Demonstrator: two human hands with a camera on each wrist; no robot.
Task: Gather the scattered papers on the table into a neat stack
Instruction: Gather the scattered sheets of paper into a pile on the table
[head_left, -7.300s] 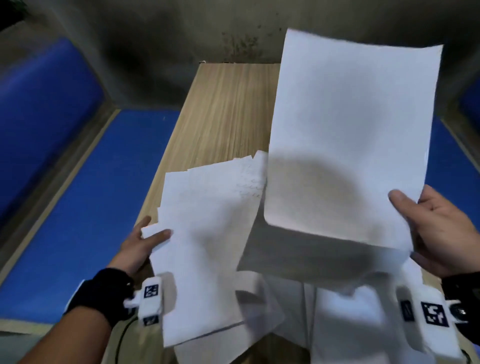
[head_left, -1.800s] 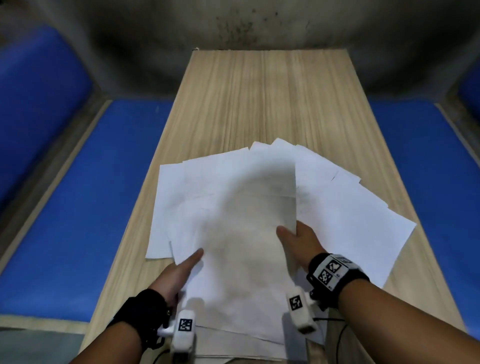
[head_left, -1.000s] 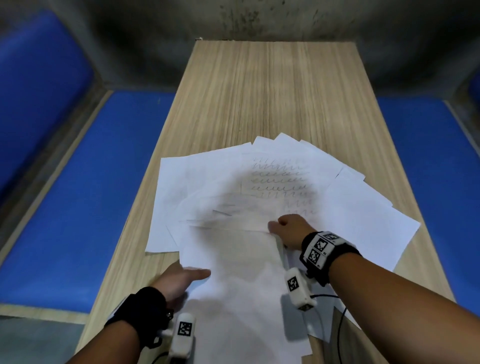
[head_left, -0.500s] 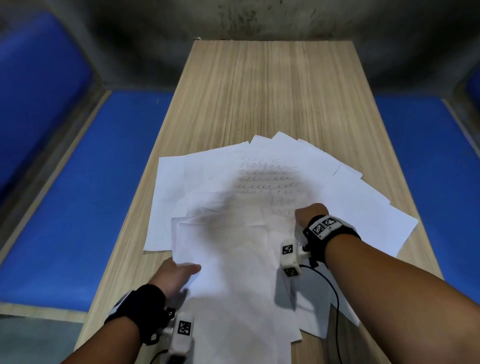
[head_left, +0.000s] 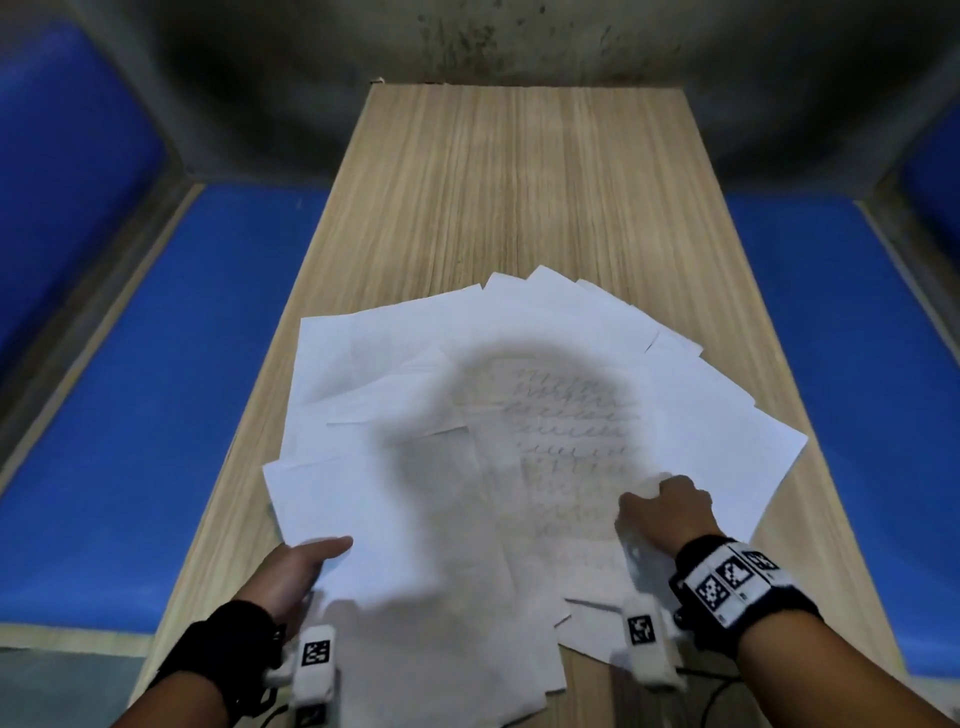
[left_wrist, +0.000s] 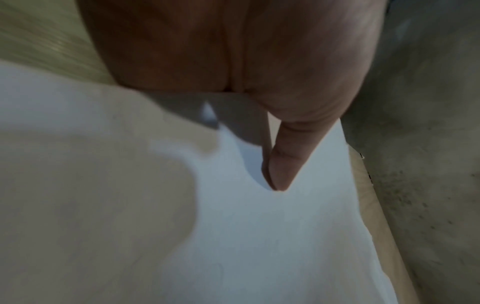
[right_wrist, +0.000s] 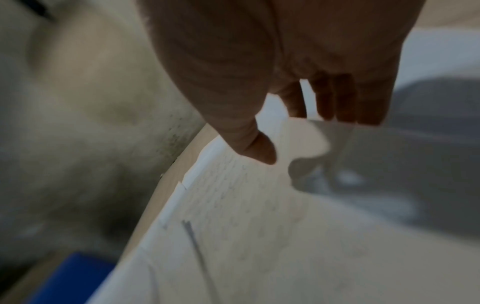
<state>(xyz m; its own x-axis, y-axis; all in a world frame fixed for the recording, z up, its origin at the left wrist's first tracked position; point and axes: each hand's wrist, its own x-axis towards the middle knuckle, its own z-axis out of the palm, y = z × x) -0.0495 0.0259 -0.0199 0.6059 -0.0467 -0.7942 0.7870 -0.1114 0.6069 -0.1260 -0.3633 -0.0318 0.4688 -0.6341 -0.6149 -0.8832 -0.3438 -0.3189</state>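
While left hand (head_left: 291, 571) pinches blank sheet (head_left: 395, 519) edge, right hand (head_left: 667, 512) curls around written sheet (head_left: 566, 441).

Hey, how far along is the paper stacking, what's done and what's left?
Done: the papers all overlap in one pile on the wooden table, none lying apart. In hand: the left hand grips the near blank sheet; the right hand curls its fingers over the handwritten sheet. Left: the pile is fanned out with corners splayed, so the edges need squaring.
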